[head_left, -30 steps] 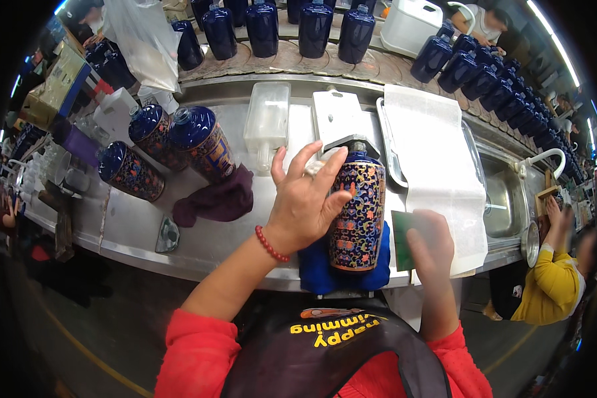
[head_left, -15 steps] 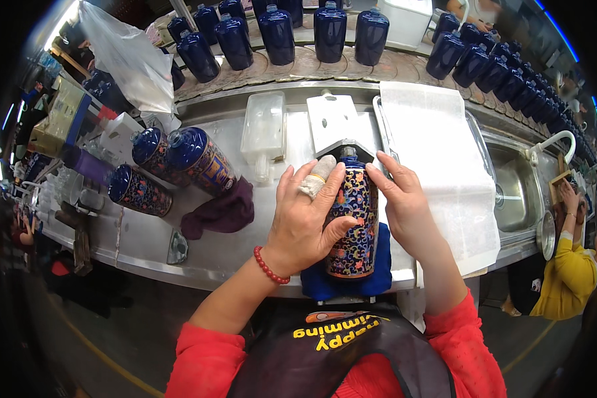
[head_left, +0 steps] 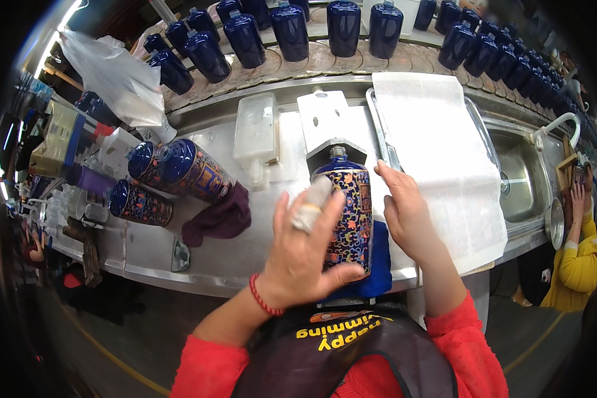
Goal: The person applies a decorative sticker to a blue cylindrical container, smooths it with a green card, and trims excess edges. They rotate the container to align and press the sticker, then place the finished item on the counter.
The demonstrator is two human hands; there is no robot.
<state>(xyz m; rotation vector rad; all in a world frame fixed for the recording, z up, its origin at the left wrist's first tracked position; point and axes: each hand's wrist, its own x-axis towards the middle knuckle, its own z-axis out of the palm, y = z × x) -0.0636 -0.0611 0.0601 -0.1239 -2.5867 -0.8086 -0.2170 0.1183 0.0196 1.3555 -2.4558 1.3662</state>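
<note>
A dark blue bottle (head_left: pixel 353 222) with a colourful floral pattern lies on its back before me, its neck pointing away at an angled metal rest (head_left: pixel 317 151). Under its near end is a blue cloth (head_left: pixel 382 255). My left hand (head_left: pixel 300 249) is spread over the bottle's left side, slightly blurred; pale wraps cover one or two of its fingers. Whether its thumb touches the bottle's lower end I cannot tell. To the right, my right hand (head_left: pixel 408 215) hovers just off the bottle, fingers stretched out and holding nothing.
Three patterned bottles (head_left: pixel 196 174) stand at left beside a purple cloth (head_left: pixel 217 215). Beyond are a clear container (head_left: pixel 256 129) and a white block (head_left: pixel 323 114). White sheets (head_left: pixel 438 166) lie at right, near a sink (head_left: pixel 519 179). Several plain blue bottles (head_left: pixel 343 30) line a conveyor (head_left: pixel 312 64).
Both hands have come away from the bottle's shoulders; the left moved down and left, the right slightly outward. The bottle has turned, showing a different panel. The plain bottles on the conveyor appear shifted right.
</note>
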